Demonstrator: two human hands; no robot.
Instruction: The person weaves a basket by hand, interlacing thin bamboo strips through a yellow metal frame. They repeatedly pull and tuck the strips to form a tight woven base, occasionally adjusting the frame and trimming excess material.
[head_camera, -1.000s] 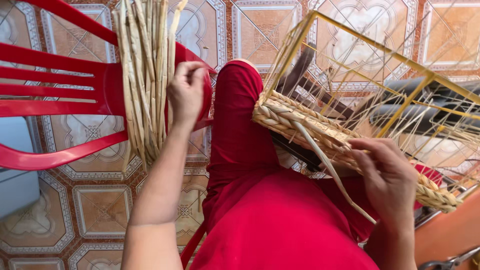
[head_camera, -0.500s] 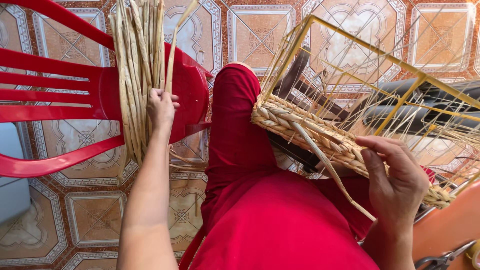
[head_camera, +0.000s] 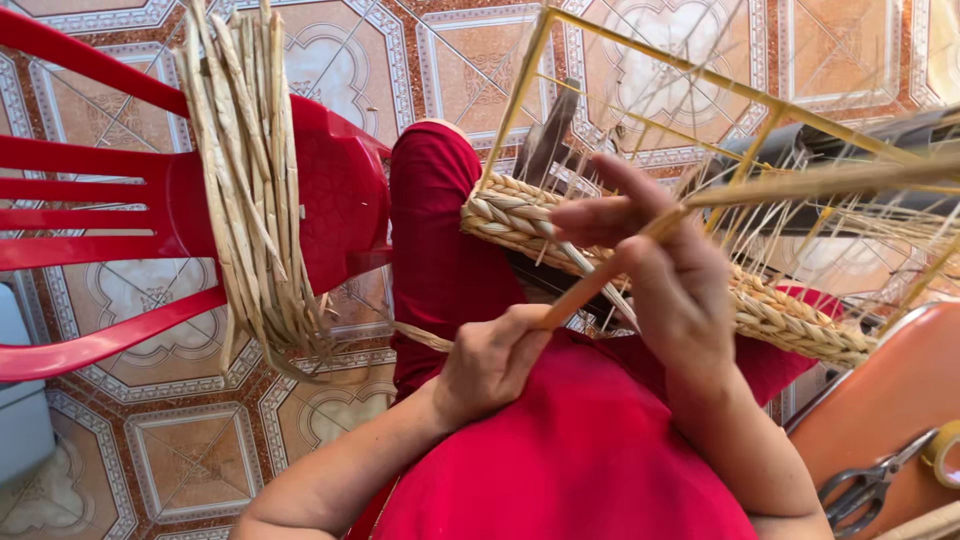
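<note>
My left hand (head_camera: 490, 362) grips the lower end of a long dried straw strand (head_camera: 585, 292) over my lap in red clothing. My right hand (head_camera: 660, 268) holds the same strand higher up, pinched between thumb and fingers; it runs on to the upper right past my fingers. Just behind my hands rests a yellow wire basket frame (head_camera: 650, 62) with a braided straw rim (head_camera: 520, 222) woven along its bottom edge. A bundle of dried straw strands (head_camera: 250, 190) lies across the red plastic chair (head_camera: 120, 200) to my left.
Patterned orange floor tiles (head_camera: 180, 460) lie below. An orange seat (head_camera: 890, 420) at the lower right carries scissors (head_camera: 865, 485) and a tape roll (head_camera: 945, 452). A dark object (head_camera: 545, 140) shows behind the frame.
My left hand left the bundle on the chair and came to my lap with a strand. My right hand rose from the braided rim and took hold of that strand.
</note>
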